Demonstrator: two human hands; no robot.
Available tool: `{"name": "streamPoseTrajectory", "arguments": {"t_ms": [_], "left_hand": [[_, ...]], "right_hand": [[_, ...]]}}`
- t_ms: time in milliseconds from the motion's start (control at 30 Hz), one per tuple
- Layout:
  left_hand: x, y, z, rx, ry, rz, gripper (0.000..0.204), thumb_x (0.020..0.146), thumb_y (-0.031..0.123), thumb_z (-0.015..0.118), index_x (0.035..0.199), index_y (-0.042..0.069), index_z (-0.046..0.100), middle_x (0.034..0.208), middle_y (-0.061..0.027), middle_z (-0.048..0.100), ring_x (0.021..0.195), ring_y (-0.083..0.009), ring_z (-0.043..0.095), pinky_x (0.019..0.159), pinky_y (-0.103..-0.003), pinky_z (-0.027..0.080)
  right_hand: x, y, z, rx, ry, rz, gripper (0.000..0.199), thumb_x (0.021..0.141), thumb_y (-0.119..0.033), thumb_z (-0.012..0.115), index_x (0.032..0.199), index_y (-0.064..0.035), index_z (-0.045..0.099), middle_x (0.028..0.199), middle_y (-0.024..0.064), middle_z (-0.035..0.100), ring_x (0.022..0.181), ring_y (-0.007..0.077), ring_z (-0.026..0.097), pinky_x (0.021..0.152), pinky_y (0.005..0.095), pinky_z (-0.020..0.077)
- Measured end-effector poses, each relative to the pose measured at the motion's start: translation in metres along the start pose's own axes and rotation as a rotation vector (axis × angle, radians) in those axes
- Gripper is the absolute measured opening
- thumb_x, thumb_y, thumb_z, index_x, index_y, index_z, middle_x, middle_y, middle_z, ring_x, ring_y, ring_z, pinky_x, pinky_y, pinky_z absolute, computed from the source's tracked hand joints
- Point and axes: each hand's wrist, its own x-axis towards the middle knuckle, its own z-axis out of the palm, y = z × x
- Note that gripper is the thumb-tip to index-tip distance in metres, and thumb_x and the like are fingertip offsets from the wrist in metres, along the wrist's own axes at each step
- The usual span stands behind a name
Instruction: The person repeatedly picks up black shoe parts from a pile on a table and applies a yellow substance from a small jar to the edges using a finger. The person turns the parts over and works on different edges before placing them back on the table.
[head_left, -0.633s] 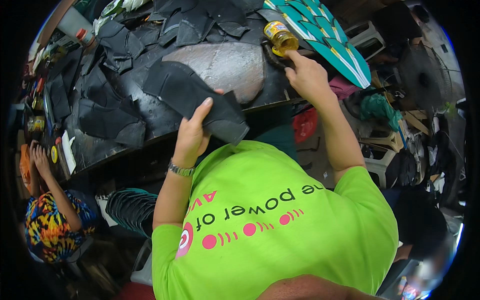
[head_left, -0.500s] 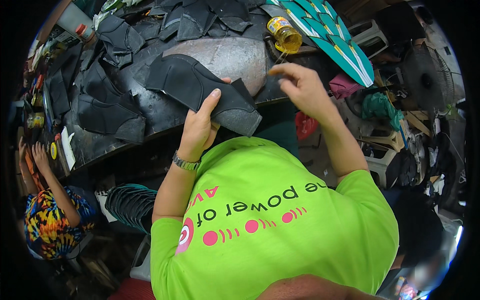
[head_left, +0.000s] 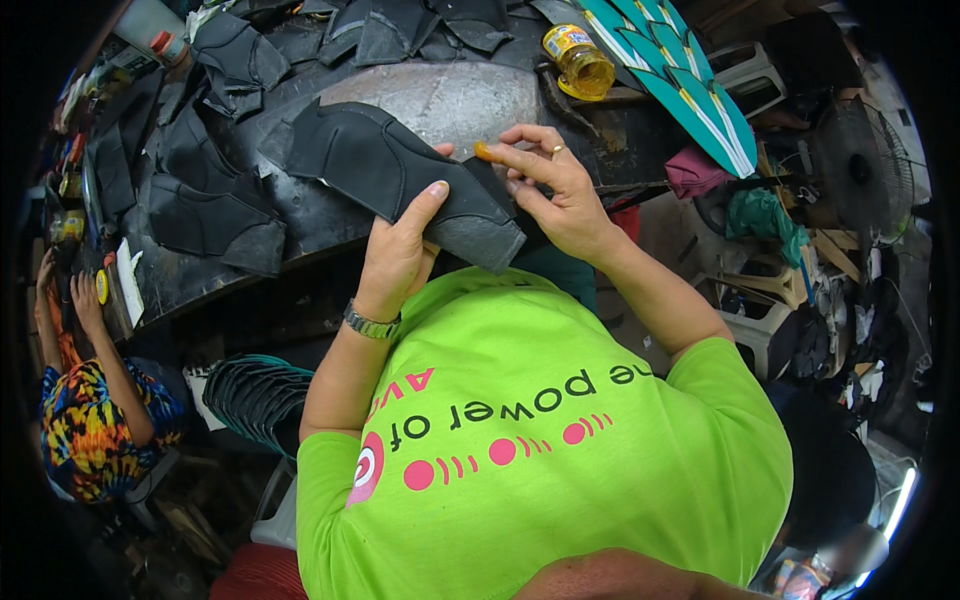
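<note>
A black stitched shoe upper (head_left: pixel 350 155) with a rough grey end is gripped in my left hand (head_left: pixel 395 255), the thumb on top and the other fingers mostly hidden beneath. My right hand (head_left: pixel 562 190) is just beside the upper's right edge, its index finger stretched out and the thumb apart. A dab of amber glue (head_left: pixel 484 151) sits on that index fingertip. Whether the fingertip touches the upper I cannot tell. Beyond it, an open jar of amber glue (head_left: pixel 583 72) lies tipped on the bench.
A worn grey slab (head_left: pixel 440 95) lies on the dark bench (head_left: pixel 325 225). More black uppers (head_left: pixel 210 215) are spread to the left and at the back. Green pieces with white strips (head_left: pixel 690 90) stand at the right. Another person's hands (head_left: pixel 85 305) rest at the far left; a fan (head_left: pixel 858 165) is far right.
My right hand has moved left from near the jar to the upper's right edge, with glue now plain on its fingertip. My left hand still holds the upper in nearly the same place.
</note>
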Motion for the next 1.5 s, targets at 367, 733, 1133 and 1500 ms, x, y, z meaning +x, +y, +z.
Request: {"name": "streamPoseTrajectory", "arguments": {"t_ms": [367, 733, 1133, 1500], "left_hand": [[0.006, 0.000, -0.003, -0.039, 0.032, 0.010, 0.035, 0.097, 0.001, 0.053, 0.133, -0.002, 0.051, 0.117, -0.0129, 0.063, 0.104, -0.0194, 0.064, 0.092, -0.033, 0.054], [0.011, -0.010, 0.011, 0.193, 0.086, 0.270, 0.041, 0.099, 0.006, 0.054, 0.138, -0.002, 0.046, 0.121, -0.0103, 0.060, 0.110, -0.0175, 0.060, 0.099, -0.031, 0.048], [0.014, -0.006, -0.007, -0.096, 0.084, 0.100, 0.030, 0.102, 0.023, 0.053, 0.122, 0.001, 0.061, 0.124, -0.0122, 0.065, 0.113, -0.0220, 0.064, 0.101, -0.039, 0.050], [0.022, -0.011, 0.012, -0.226, 0.127, 0.123, 0.030, 0.102, 0.025, 0.055, 0.121, 0.003, 0.060, 0.121, -0.0096, 0.066, 0.111, -0.0214, 0.064, 0.100, -0.039, 0.050]], "right_hand": [[-0.024, 0.003, -0.013, -0.165, 0.007, -0.237, 0.042, 0.078, 0.012, 0.067, 0.111, -0.0124, 0.076, 0.127, 0.0052, 0.053, 0.095, 0.0155, 0.055, 0.085, 0.0278, 0.0470], [-0.029, -0.009, -0.002, 0.679, 0.135, 0.215, 0.075, 0.088, 0.011, 0.059, 0.154, -0.0080, 0.028, 0.117, 0.0099, 0.055, 0.100, 0.0129, 0.056, 0.088, 0.0269, 0.0477], [0.008, -0.004, -0.018, -0.054, 0.247, -0.144, 0.047, 0.088, 0.008, 0.063, 0.134, -0.0014, 0.057, 0.113, 0.0075, 0.063, 0.099, 0.0161, 0.060, 0.089, 0.0281, 0.0480], [0.009, 0.013, -0.013, -0.471, 0.379, -0.367, 0.045, 0.080, 0.007, 0.067, 0.122, -0.0074, 0.068, 0.113, 0.0124, 0.060, 0.090, 0.0277, 0.062, 0.079, 0.0348, 0.0519]]}}
